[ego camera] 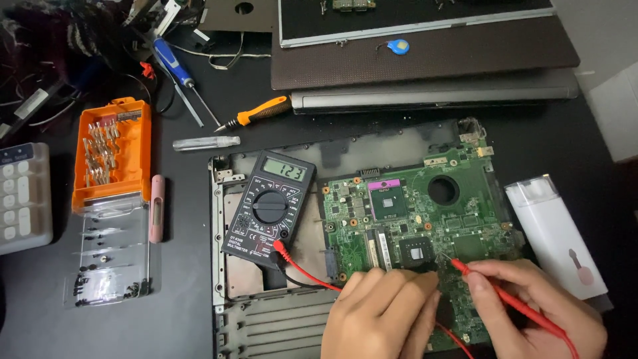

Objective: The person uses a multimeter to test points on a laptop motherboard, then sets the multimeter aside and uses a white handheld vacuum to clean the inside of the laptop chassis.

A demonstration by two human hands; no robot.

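A green laptop motherboard [425, 213] lies in an open laptop base [219, 266]. A black digital multimeter [269, 209] rests on the base's left part, its display lit and a red lead [306, 274] plugged in. My right hand [531, 309] grips a red test probe [505, 299] like a pen, its tip touching the board near a square chip [417, 252]. My left hand [382, 312] is curled low on the board beside it. The black probe is hidden, so I cannot tell whether that hand holds it.
An orange bit case [113, 153] with its clear lid open lies at left, a pink pen-shaped tool [157, 207] beside it. Screwdrivers [256, 114] and a closed laptop [432, 60] lie at the back. A white box [555, 233] is at right, a keypad [23, 196] far left.
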